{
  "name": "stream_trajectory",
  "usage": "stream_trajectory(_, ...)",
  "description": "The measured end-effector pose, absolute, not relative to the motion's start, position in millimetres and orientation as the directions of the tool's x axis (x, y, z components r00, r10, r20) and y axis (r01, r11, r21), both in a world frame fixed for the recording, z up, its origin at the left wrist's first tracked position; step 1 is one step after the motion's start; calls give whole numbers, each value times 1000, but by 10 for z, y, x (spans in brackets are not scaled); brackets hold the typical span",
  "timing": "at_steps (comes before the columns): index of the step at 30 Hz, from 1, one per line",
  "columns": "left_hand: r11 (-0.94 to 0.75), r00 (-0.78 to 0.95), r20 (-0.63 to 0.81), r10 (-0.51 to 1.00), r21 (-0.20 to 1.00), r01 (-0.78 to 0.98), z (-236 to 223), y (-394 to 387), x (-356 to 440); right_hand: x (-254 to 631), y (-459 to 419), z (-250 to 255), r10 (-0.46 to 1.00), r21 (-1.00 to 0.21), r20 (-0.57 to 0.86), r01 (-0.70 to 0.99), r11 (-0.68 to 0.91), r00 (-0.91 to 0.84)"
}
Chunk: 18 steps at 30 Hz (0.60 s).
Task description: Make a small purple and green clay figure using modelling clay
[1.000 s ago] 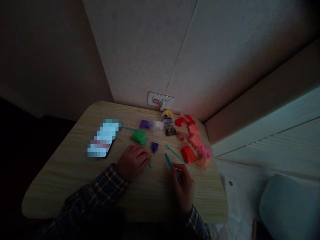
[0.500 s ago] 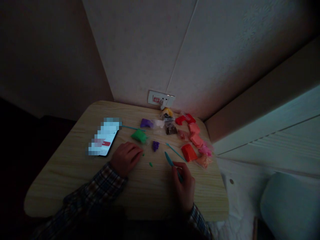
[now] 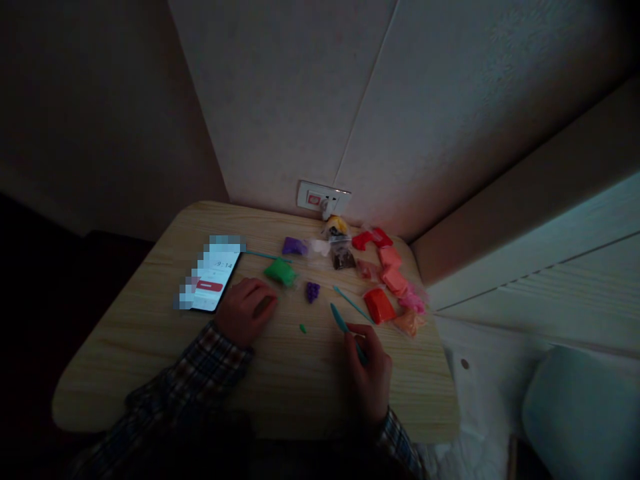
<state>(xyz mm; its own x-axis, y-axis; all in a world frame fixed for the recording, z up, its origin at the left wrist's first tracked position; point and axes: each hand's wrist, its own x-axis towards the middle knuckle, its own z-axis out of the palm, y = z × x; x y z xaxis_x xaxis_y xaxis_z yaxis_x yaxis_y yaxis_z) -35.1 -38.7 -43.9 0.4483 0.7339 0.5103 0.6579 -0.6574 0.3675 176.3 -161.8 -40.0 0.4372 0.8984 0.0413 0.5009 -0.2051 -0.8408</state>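
My right hand [image 3: 370, 367] grips a teal plastic clay knife [image 3: 340, 318], its blade pointing up and left above the table. My left hand [image 3: 246, 312] is by the phone, fingers curled and thumb bent towards them; what they hold, if anything, is too small to make out. Between the hands a small green clay piece [image 3: 303, 329], leaf-like in shape, lies on the wood. Just beyond it is a cluster of purple clay balls [image 3: 313, 292], like a bunch of grapes. A bag of green clay [image 3: 281, 272] lies past my left fingertips.
On the wooden table [image 3: 150, 360], a lit phone [image 3: 213, 283] lies at left. Thin teal sticks [image 3: 353, 303] lie near the clay. Bags of purple [image 3: 295, 246], brown [image 3: 343, 259], red [image 3: 379, 305] and pink clay [image 3: 413, 298] spread along the back and right, below a wall socket [image 3: 324, 198].
My left hand has drawn back slightly to the left, fingers more curled. A tiny green bit by its fingertips no longer shows on the table. My right hand stays almost still with the knife.
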Motion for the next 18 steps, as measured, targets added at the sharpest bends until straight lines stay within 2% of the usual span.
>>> stream_trajectory(4,-621,394,539,744,342,705,-433,-359,-423,1760,-1620,-401,900,-839,43,505,-204,435)
stream_trajectory(18,-682,542,476,693,186,707,-421,-405,-320,1760,-1626,-387,902,-838,48,509,-198,429)
